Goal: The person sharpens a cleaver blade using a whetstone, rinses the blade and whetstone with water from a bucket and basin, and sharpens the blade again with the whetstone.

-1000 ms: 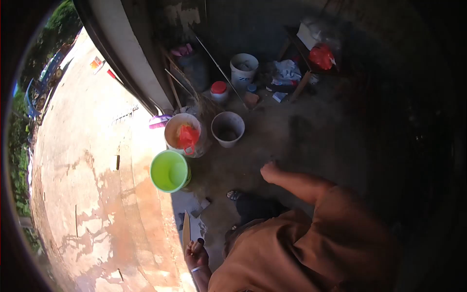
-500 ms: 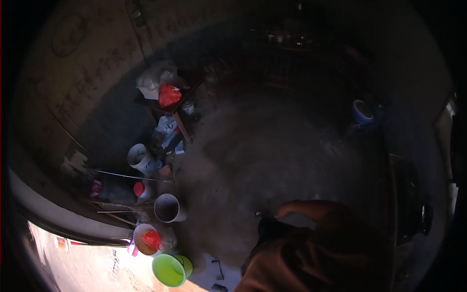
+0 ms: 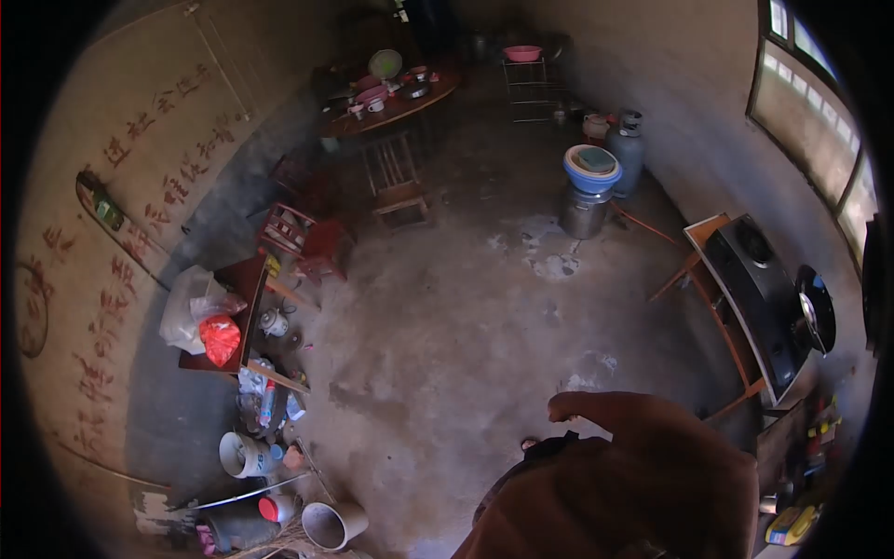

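My right forearm reaches across the lower right, and my right hand [image 3: 566, 406] shows as a small rounded shape at its end. Its fingers are too dark and foreshortened to make out, and no held thing shows. Beneath it is bare concrete floor [image 3: 438, 373], with part of my foot [image 3: 529, 445] just below the hand. Out of sight is my left hand. To the right of the arm a black gas stove [image 3: 752, 279] sits on a wooden stand, with a pan [image 3: 816, 309] at its edge.
At left are a table [image 3: 244, 307] with bags, a white bucket [image 3: 244, 455] and a grey bucket [image 3: 333, 526]. Further back stand a wooden chair [image 3: 399, 191], a round table [image 3: 410, 107], a metal pot [image 3: 585, 216] under basins, and a gas cylinder [image 3: 628, 154].
My view has swung left to right and lifted, and the room looks brighter. The doorway and green bucket have left the frame; the stove and back tables now show clearly.
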